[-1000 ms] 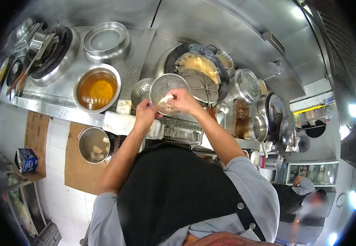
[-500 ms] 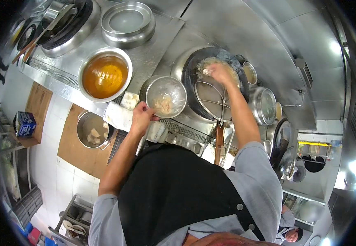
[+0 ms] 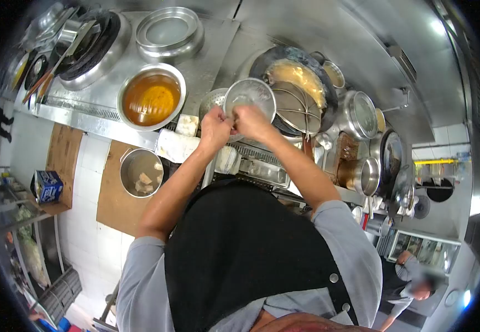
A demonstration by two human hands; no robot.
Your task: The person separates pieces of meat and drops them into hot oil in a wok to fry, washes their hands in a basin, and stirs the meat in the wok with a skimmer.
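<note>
A metal bowl [image 3: 253,91] tilts near the wok, its rim gripped by my left hand [image 3: 215,130]. Over its lower part, my right hand [image 3: 252,122] has its fingers closed down; what they hold is hidden, and the two hands nearly meet. Behind the bowl a perforated colander [image 3: 211,102] is partly covered. On the right, the dark wok [image 3: 267,62] contains bubbling golden oil [image 3: 301,76]. A round mesh strainer [image 3: 292,108] with a wooden handle rests over the wok's near side.
A pan of amber liquid [image 3: 151,99] stands on the steel counter, near a folded white cloth [image 3: 176,146]. Lower left, a pot [image 3: 136,172] holds pale chunks in liquid. Lidded pots [image 3: 361,113] line the right. Another person [image 3: 411,276] is at lower right.
My right hand has moved left from over the wok to the bowl. The bowl has shifted right with my left hand. The frying patch in the wok looks more golden.
</note>
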